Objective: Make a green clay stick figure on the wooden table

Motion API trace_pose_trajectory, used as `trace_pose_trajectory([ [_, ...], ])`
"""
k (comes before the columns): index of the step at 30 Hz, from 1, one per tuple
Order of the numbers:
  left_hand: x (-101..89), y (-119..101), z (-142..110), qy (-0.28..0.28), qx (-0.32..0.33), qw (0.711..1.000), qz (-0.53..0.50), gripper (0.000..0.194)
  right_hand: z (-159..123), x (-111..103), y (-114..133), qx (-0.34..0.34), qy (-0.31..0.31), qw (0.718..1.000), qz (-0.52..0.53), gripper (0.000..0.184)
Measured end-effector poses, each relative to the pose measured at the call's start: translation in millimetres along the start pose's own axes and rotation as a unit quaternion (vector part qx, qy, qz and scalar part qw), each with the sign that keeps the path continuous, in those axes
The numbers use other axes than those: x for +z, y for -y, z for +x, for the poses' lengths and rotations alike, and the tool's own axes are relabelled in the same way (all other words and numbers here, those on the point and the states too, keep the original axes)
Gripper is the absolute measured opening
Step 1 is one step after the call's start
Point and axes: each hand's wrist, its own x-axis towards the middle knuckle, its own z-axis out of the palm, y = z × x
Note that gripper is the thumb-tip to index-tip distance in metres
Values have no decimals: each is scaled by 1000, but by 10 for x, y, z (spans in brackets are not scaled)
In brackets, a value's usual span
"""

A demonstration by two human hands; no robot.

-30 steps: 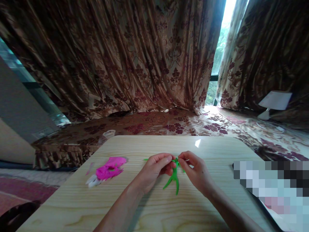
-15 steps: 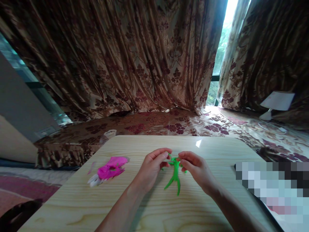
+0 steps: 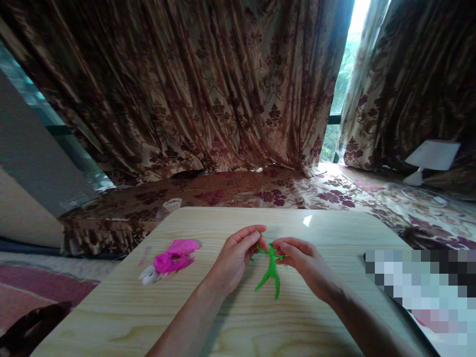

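Note:
A small green figure (image 3: 272, 270), with a slim body and two splayed legs, looks like modelling clay and lies between my hands above the pale tabletop. My left hand (image 3: 238, 253) pinches a thin green strand at the figure's upper left between thumb and index finger. At its top right, my right hand (image 3: 301, 258) has its thumb and fingers closed on the small upper part. My fingertips partly cover the figure's upper end, so I cannot tell exactly how the strand joins it.
A crumpled pink lump (image 3: 174, 258) with a white piece (image 3: 148, 275) lies on the wooden table (image 3: 122, 317) to the left. A blurred-out flat item (image 3: 427, 292) is at the right edge. Behind are patterned curtains (image 3: 223, 99) and a white lamp (image 3: 433, 154).
My right hand has shifted slightly left, closer to the figure's top. My left hand still pinches the strand, which now stretches from the fingertips toward the figure. The view has moved a little.

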Motion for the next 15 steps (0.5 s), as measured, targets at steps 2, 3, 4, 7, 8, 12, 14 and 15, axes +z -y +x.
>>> trace_pose_trajectory([
  [2,-4,8,1,-1,2,1000,4,26,-7,-5,10,4,8,1000,15,22],
  [3,-7,12,3,-2,2,1000,3,26,-8,-8,13,5,9,1000,11,21],
  [4,-10,14,5,-2,2,1000,0,26,-8,-11,14,6,8,1000,0,21],
  [7,-18,15,11,0,6,1000,-11,26,4,-19,-8,-2,6,999,-36,24],
  [8,-20,15,12,0,6,1000,-15,26,10,-22,-23,-6,6,999,-44,25],
  [12,-27,15,12,-4,6,1000,-27,29,49,-35,-92,-13,-10,997,-71,27],
  [14,-32,21,13,-8,7,1000,-25,30,71,-45,-127,-25,-19,996,-88,26],
  [15,-34,26,14,-12,6,1000,-19,29,80,-49,-142,-37,-24,994,-100,25],
])
